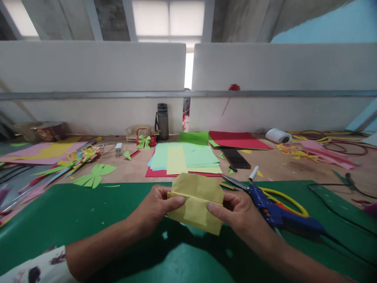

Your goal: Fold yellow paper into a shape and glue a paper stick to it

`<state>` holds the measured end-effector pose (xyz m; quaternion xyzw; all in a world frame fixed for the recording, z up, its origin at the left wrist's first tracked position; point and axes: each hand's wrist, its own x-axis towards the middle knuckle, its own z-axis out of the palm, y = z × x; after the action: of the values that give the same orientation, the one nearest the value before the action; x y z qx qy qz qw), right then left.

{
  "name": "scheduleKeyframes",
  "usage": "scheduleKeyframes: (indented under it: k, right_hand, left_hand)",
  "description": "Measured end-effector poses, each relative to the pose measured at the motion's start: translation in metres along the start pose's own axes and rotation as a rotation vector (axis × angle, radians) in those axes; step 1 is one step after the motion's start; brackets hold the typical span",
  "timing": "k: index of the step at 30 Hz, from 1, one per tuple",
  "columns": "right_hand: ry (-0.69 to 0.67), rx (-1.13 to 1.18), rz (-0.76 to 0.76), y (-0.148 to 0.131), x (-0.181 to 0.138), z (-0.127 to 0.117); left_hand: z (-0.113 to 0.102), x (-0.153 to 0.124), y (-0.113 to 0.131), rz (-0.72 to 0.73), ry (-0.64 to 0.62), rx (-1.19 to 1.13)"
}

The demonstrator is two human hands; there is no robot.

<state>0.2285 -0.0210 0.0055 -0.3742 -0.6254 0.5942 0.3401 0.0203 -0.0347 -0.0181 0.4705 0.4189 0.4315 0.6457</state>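
A folded piece of yellow paper is held up above the green mat, with a crease running across its middle. My left hand pinches its left edge, the thumb lying on the front along the crease. On the opposite edge, my right hand grips it the same way, thumb in front and fingers behind. Close to the right hand lie a blue glue gun and scissors with yellow handles, the glue gun partly over the scissors.
Behind the paper sits a stack of coloured sheets. Further back stand a grey bottle and a small red basket with a green bow. Left are green paper cutouts; right, a dark phone, white marker and black cable.
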Motion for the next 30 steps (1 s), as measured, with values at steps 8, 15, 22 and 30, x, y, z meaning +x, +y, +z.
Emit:
scheduleKeyframes:
  k: [8,15,22,30]
  right_hand:
    - [0.055,-0.026,0.019,0.007,0.003,-0.003]
    - [0.055,0.071,-0.008,0.009,0.003,0.0]
    - [0.005,0.192,-0.034,0.013,0.007,-0.002]
    - [-0.036,0.21,-0.065,0.011,0.006,-0.004]
  left_hand:
    - [0.0,0.0,-0.008,-0.018,0.009,-0.077]
    - [0.004,-0.002,-0.01,-0.042,0.061,-0.135]
    - [0.008,-0.003,-0.006,-0.063,0.104,-0.173]
    - [0.004,-0.001,-0.009,-0.052,0.137,-0.19]
